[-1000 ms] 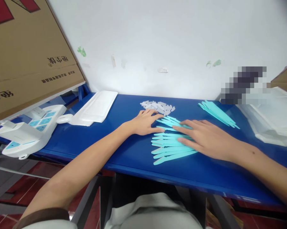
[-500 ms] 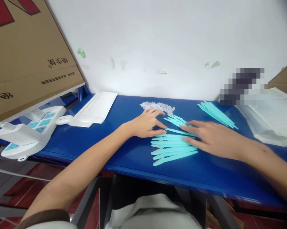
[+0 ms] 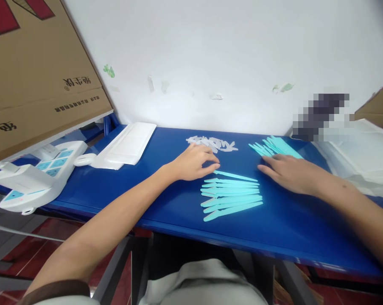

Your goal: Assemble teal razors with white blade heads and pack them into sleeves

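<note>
My left hand [image 3: 194,163] is closed in a pinch, thumb and index finger at the head of a turquoise eyebrow razor [image 3: 237,176]. Just below that one, several more turquoise razors [image 3: 232,192] lie side by side, heads to the left. My right hand [image 3: 289,171] rests farther right with its fingers stretched out, touching the near side of another pile of turquoise razors [image 3: 278,145]; it partly hides that pile. Beyond my left hand is a heap of small whitish translucent pieces [image 3: 215,143].
White flat packets [image 3: 130,144] lie at the left on the blue table [image 3: 172,203]. Nearby are a power strip [image 3: 64,159] and a large cardboard box [image 3: 35,63]. Translucent plastic [image 3: 359,156] sits at the right, and a white wall [image 3: 194,63] stands behind.
My right hand has moved right and away, and the small group of razors beneath it has joined the right pile. My left hand has closed its fingers; the top razor has shifted slightly left.
</note>
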{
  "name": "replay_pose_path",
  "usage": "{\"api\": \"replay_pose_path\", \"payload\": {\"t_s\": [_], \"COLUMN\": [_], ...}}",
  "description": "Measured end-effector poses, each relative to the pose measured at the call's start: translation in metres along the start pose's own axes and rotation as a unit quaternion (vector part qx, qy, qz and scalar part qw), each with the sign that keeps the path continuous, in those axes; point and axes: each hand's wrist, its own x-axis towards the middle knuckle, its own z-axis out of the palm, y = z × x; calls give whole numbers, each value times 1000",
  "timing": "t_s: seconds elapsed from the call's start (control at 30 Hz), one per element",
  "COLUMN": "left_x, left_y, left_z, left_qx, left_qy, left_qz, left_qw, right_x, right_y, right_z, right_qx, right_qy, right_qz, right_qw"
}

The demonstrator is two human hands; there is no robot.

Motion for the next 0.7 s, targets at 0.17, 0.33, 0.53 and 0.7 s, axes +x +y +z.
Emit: {"api": "replay_pose_path", "payload": {"t_s": [0.17, 0.33, 0.53, 0.7], "left_x": [0, -1, -3, -4], "left_y": [-2, -1, 2, 7], "left_z": [-3, -9, -5, -4], "left_qx": [-11, -25, -19, -52], "left_qy": [29, -27, -58, -118], "left_qz": [-63, -52, 1, 15], "left_qw": [998, 998, 998, 992], "right_x": [11, 4, -12, -8], "right_y": [-11, -66, -111, -112], "right_z": [-11, -34, -34, -29], "right_qx": [-60, 33, 159, 161], "right_qy": [17, 70, 63, -20], "right_qz": [58, -32, -230, -251], "right_qw": [996, 997, 958, 954]}}
